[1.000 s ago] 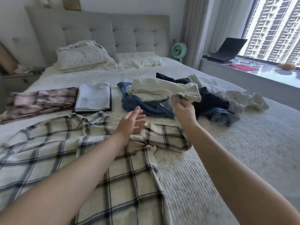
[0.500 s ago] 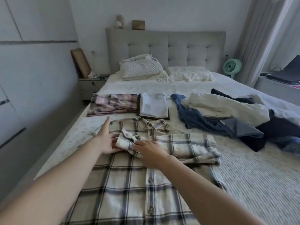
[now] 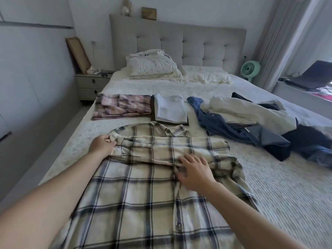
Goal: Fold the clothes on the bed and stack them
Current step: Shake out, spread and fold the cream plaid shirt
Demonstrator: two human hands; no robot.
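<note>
A cream plaid shirt (image 3: 136, 200) lies spread on the bed (image 3: 280, 198) in front of me, one sleeve folded across its chest. My left hand (image 3: 102, 146) pinches the cuff of that sleeve at the shirt's left shoulder. My right hand (image 3: 195, 170) rests flat and open on the folded sleeve near the button placket. Beyond the shirt lie a folded pink plaid garment (image 3: 122, 106) and a folded white top on a dark one (image 3: 169, 109). To the right sits a loose heap of blue, cream and navy clothes (image 3: 251, 123).
Pillows (image 3: 154, 66) lie against the grey headboard. A nightstand (image 3: 90, 85) stands left of the bed, a green fan (image 3: 250, 69) at its right. A laptop (image 3: 309, 76) sits on the window ledge at far right.
My view has swung left from the heap to the plaid shirt. The right hand let go of the cream garment. The sleeve now lies stretched flat across the shirt, the left hand holding its cuff.
</note>
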